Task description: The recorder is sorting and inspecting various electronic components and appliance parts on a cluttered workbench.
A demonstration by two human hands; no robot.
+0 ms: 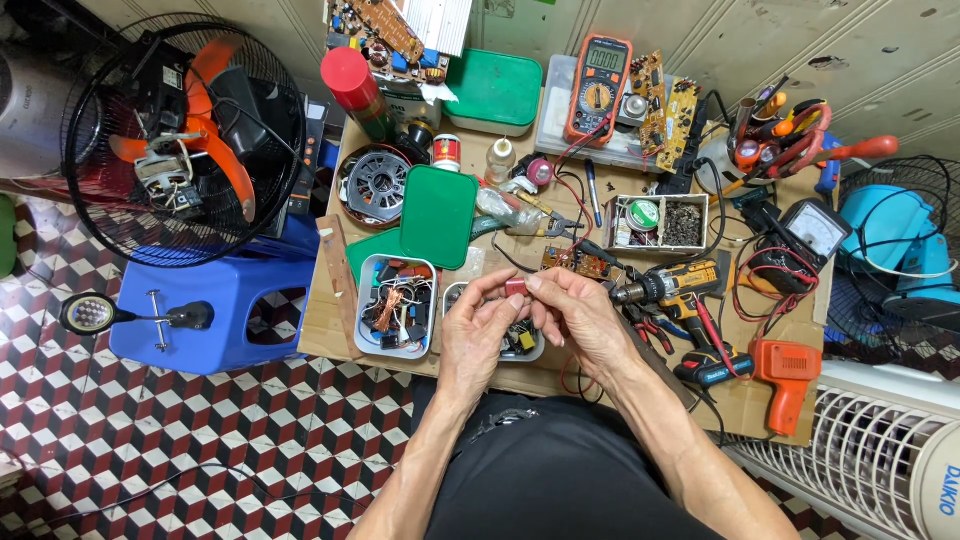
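Crosswise between both hands' fingers, small red block component, long axis left-right

Orange multimeter at back of your bench: upright, grey rectangular screen at its top, round dial below. Analogue meter to your right, black body, pale dial face tilted toward you. Red spray can back left, red cap, dark green label band lower down. Small tin just right of it, red-and-white label. White fan housing at your far right, blue lettering on rim.
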